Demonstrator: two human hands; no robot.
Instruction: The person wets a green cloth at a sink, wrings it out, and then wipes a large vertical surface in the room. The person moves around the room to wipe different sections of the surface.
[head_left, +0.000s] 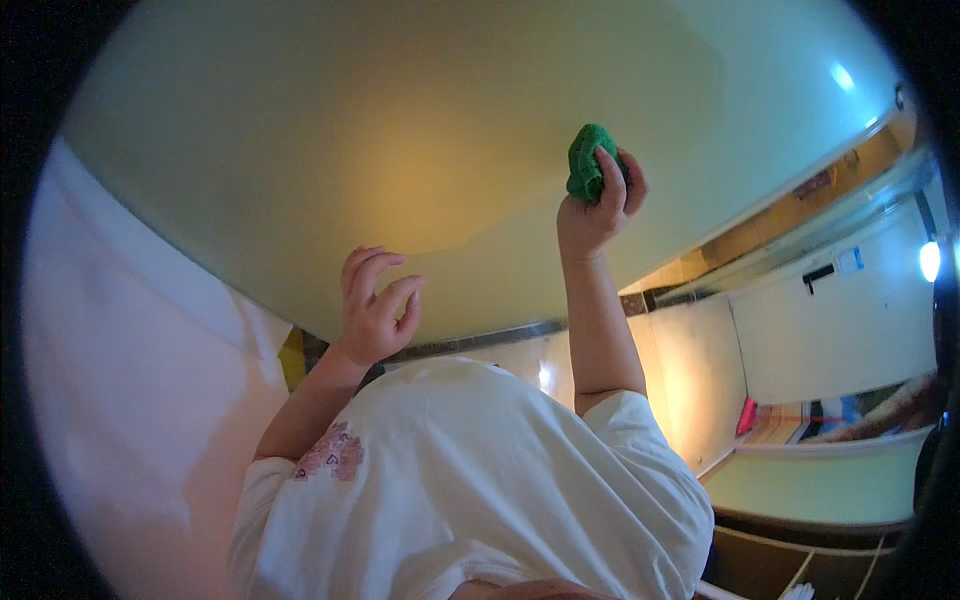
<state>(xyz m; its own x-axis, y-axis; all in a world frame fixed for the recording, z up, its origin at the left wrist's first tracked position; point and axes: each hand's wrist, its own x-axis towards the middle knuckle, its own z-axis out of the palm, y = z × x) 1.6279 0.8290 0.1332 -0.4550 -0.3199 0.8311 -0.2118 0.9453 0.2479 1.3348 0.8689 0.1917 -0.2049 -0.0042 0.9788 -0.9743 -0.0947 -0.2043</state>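
My right hand (604, 195) is raised and closed around a folded green cloth (590, 161). The cloth lies against or just off a large smooth pale-green wall (450, 150); whether it touches cannot be told. Lower and to the left, my left hand (381, 304) is held up in front of the same surface, its fingers bent and apart, with nothing in it. A warm patch of light shows on the surface between and above the hands.
A pale pinkish wall (150, 360) stands at the left. At the right are a white door with a dark handle (817, 278), a ledge (810, 191) and a lit lamp (930, 261). A dark trim strip (487, 340) runs along the green wall's edge.
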